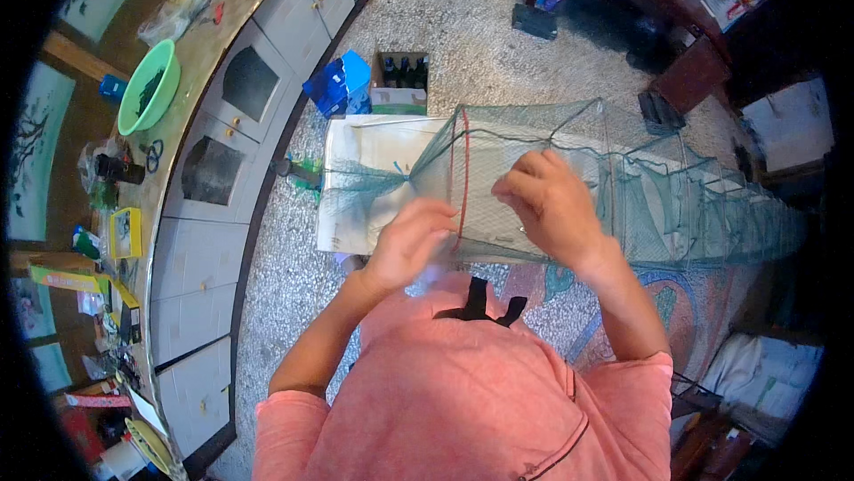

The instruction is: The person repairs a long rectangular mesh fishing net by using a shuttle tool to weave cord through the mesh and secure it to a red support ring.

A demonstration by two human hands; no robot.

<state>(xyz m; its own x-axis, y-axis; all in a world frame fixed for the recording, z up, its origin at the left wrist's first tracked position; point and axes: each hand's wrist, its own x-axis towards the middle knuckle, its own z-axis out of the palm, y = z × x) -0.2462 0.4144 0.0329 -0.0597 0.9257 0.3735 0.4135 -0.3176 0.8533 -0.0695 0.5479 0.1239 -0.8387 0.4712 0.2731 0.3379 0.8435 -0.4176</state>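
A long, green mesh fish-trap net (578, 232) with square frames stretches across in front of me and off to the right. Its left end is gathered and tied with a blue tie (402, 175). A red frame edge (463, 170) stands out near that end. Close to this edge, my left hand (411, 241) is slightly blurred, its fingers curled together. My right hand (553, 207) hovers over the netting, thumb and fingertips pinched together. Whatever either hand holds is too small or hidden to make out.
Beneath the net lies a white board (342, 223). Beyond it stand a carton of dark bottles (400, 72) and a blue box (340, 83). A cabinet counter (200, 94) along the left carries a green basin (149, 88). Dark furniture (640, 1) is at the far right.
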